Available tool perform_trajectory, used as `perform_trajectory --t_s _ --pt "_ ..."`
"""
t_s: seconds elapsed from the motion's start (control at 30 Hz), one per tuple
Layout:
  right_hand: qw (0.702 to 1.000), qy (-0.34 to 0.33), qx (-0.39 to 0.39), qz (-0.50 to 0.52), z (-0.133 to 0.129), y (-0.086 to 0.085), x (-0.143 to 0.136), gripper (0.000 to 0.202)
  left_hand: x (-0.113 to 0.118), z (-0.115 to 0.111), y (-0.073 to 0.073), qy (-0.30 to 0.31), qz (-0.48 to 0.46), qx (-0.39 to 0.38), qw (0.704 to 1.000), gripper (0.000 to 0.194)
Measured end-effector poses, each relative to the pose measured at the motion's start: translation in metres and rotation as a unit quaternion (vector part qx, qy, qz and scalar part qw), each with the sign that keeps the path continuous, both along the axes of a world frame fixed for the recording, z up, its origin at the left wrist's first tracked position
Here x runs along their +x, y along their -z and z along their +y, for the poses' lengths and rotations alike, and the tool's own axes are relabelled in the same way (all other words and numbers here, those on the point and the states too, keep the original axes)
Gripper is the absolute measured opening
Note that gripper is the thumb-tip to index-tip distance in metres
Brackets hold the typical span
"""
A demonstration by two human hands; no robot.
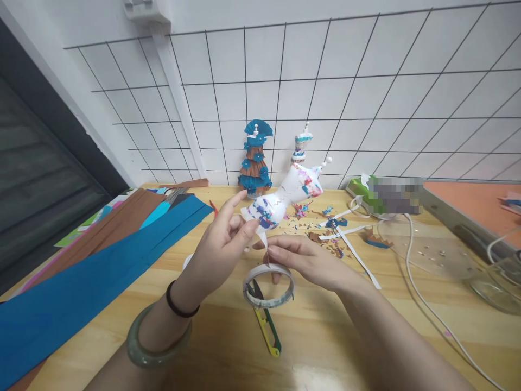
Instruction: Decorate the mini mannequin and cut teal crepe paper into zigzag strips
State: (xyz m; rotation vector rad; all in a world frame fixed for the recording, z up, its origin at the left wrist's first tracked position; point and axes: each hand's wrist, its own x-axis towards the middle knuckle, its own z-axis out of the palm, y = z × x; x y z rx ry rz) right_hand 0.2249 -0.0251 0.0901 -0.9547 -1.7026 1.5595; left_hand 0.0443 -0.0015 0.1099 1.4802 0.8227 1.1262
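One head cam, above and behind the left hand [222, 236] and right hand [299, 258], facing forward and down. Close: forearms [378, 320] enter at bottom, bench [317, 336] around the hands, wall [260, 60] beyond them.

Craft workshop, perhaps: blue paper [101, 271], scissors [273, 327]

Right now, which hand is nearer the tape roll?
Right. The right hand is at the top of the tape roll; the left hand is up-left, at the white mannequin.

The wooden table [317, 342] looks glossy (smooth too), the mannequin [287, 193] matt
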Motion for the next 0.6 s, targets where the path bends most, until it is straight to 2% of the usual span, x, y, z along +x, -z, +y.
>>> perform_trajectory --t_s 0.13,0.3,0.37,0.5,0.6 --pt "0.999 0.015 -0.03 -0.016 0.0 0.005 0.0 0.034 -0.003 0.004 0.001 -0.038 0.009 -0.006 0.999 0.054" --pt "0.992 0.111 -0.012 -0.053 0.001 0.005 -0.003 0.036 -0.004 0.01 0.0 -0.038 -0.003 -0.032 0.999 0.05" --pt "0.986 0.144 0.017 -0.081 0.0 0.001 -0.004 0.037 -0.003 0.013 0.001 -0.007 -0.033 -0.075 0.997 0.044" --pt "0.971 0.186 0.073 -0.129 -0.007 -0.008 -0.009 0.035 0.0 0.018 0.003 0.089 -0.1 -0.162 0.978 0.02" --pt "0.964 0.197 0.095 -0.149 -0.01 -0.012 -0.012 0.033 0.001 0.019 0.006 0.125 -0.135 -0.214 0.959 0.013"
